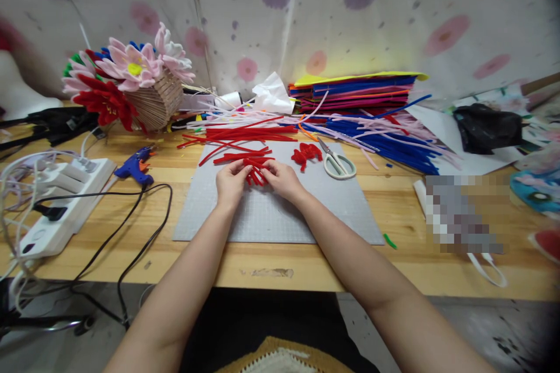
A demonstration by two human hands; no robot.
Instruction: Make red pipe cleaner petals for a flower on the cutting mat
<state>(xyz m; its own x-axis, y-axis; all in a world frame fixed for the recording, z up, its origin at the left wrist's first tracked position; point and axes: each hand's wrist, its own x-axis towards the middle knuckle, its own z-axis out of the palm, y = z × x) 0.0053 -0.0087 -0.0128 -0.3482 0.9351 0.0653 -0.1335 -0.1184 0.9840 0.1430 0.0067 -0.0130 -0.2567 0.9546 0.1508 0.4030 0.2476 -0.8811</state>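
Left hand (231, 185) and right hand (283, 179) pinch red stems (256, 177) over the mat (271, 224), a cluster (306, 154) there seemingly shaped, strips (245, 134) beyond unworked.

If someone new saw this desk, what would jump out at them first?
Probably the fuzzy pink, red and white flowers in a tan woven basket, at the back left of the pale wooden table. Next, the bare left hand and right hand at centre, pinching thin fuzzy red strips over a grey gridded mat. Fuzzy blue strips also stand out, back right.
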